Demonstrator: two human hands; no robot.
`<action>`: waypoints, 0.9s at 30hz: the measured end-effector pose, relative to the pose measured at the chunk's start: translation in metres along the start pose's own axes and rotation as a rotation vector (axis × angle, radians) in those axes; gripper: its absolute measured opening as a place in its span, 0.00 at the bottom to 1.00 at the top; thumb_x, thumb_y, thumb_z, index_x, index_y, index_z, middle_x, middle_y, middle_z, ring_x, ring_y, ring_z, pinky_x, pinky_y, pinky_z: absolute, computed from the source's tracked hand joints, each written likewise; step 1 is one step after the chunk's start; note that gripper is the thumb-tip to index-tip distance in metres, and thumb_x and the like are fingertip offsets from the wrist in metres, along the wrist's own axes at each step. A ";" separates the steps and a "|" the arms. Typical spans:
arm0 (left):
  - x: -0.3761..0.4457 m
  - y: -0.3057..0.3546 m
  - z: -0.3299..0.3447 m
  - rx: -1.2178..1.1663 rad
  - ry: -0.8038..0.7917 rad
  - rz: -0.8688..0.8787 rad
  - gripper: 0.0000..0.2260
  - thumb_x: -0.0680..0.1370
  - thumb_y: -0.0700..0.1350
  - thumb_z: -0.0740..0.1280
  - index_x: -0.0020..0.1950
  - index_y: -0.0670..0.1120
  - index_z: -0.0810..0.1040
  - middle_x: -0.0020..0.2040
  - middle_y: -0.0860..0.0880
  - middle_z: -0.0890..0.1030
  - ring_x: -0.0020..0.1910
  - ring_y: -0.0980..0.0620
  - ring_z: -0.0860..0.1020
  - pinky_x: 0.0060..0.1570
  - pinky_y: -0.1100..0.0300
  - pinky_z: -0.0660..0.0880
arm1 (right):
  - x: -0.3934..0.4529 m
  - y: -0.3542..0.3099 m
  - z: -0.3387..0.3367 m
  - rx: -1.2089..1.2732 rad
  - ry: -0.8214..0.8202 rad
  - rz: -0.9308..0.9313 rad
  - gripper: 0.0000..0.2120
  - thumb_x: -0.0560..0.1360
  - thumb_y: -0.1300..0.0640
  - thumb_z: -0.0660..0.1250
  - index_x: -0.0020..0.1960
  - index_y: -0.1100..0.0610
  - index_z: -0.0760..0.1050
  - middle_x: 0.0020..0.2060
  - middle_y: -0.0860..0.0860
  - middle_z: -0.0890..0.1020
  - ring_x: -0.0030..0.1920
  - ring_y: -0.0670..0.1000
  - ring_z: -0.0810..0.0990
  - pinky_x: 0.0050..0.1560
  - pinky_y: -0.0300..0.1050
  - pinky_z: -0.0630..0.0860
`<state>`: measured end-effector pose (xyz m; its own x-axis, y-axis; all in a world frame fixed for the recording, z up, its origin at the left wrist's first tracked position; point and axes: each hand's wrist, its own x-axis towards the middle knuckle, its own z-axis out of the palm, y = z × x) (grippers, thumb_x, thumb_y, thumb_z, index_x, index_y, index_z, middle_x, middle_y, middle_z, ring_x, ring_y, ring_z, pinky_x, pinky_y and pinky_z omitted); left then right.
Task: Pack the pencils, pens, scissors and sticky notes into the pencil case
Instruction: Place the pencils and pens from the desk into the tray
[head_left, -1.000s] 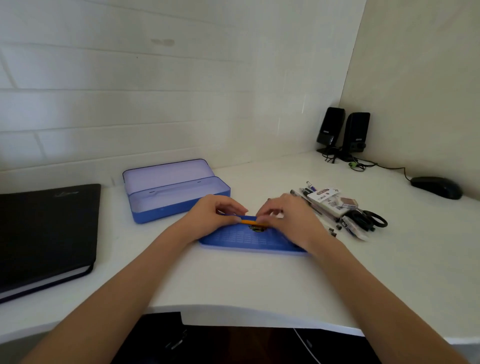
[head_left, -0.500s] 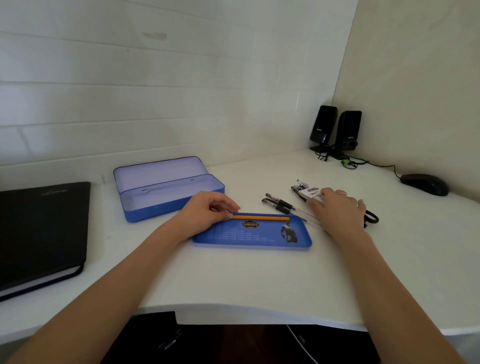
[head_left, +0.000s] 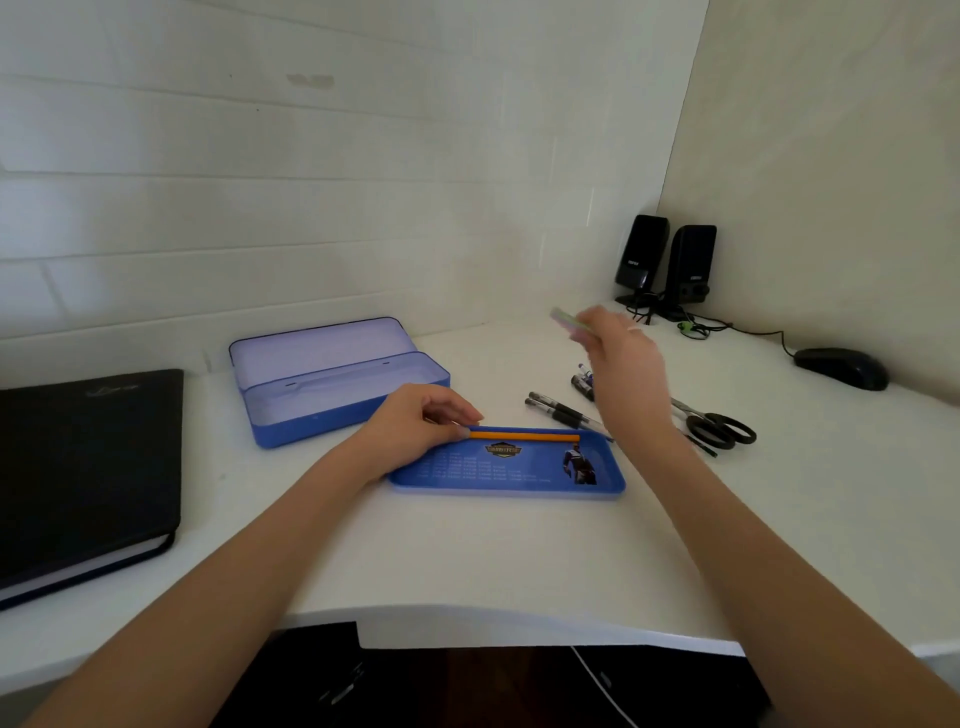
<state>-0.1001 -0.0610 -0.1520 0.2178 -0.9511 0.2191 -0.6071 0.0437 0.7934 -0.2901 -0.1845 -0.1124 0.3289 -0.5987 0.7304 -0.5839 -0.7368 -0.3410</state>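
White desk (head_left: 467, 561) fills a corner between a tiled wall on the left and a plain wall on the right; only the head view shows it. Far left of centre lies the blue case (head_left: 332, 384), open, its pale lid tilted back toward the wall; nothing shows inside it. Just near and right of the case sits a shallow blue tray (head_left: 519, 475) with a printed figure; an orange pencil (head_left: 524, 437) lies along the tray's far edge. The left hand (head_left: 421, 423) rests at the tray's left end, fingers curled, fingertips pinching the pencil's left end. The right hand (head_left: 623, 364) is raised above the desk, blurred, holding a thin pad of sticky notes (head_left: 571, 321) pinched between thumb and fingers; the pad is in the air, apart from case and tray. Below that hand lie the pens (head_left: 561, 410), a loose cluster just beyond the tray's right end; partly hidden by the wrist. Right of the pens lie black scissors (head_left: 719, 428), handles toward the right. Far right, a black mouse (head_left: 841, 368) with its cable; in the far corner two black speakers (head_left: 665, 265) stand side by side. At the left edge lies a black notebook (head_left: 83, 467), shut.
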 end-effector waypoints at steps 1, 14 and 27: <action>0.000 0.000 0.000 -0.003 -0.001 0.003 0.08 0.73 0.38 0.71 0.47 0.50 0.82 0.43 0.53 0.84 0.45 0.57 0.80 0.47 0.67 0.73 | 0.007 -0.007 0.009 -0.010 -0.087 -0.048 0.09 0.80 0.57 0.58 0.54 0.60 0.75 0.44 0.56 0.79 0.38 0.55 0.75 0.36 0.46 0.68; 0.001 -0.001 0.000 -0.019 0.001 0.007 0.07 0.72 0.38 0.72 0.45 0.49 0.82 0.41 0.54 0.83 0.40 0.61 0.78 0.44 0.69 0.73 | 0.020 -0.024 0.069 -0.166 -0.794 0.019 0.24 0.81 0.42 0.41 0.76 0.42 0.51 0.77 0.44 0.54 0.78 0.50 0.46 0.72 0.66 0.36; 0.001 0.001 0.000 0.010 0.000 -0.001 0.09 0.72 0.39 0.72 0.43 0.54 0.82 0.45 0.53 0.84 0.47 0.54 0.80 0.49 0.65 0.74 | -0.010 0.064 -0.007 -0.187 -0.332 0.516 0.06 0.73 0.52 0.68 0.49 0.49 0.82 0.48 0.51 0.83 0.53 0.55 0.78 0.59 0.53 0.67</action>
<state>-0.1005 -0.0625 -0.1513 0.2189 -0.9511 0.2181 -0.6148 0.0391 0.7877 -0.3359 -0.2240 -0.1376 0.1657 -0.9491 0.2677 -0.8384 -0.2786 -0.4685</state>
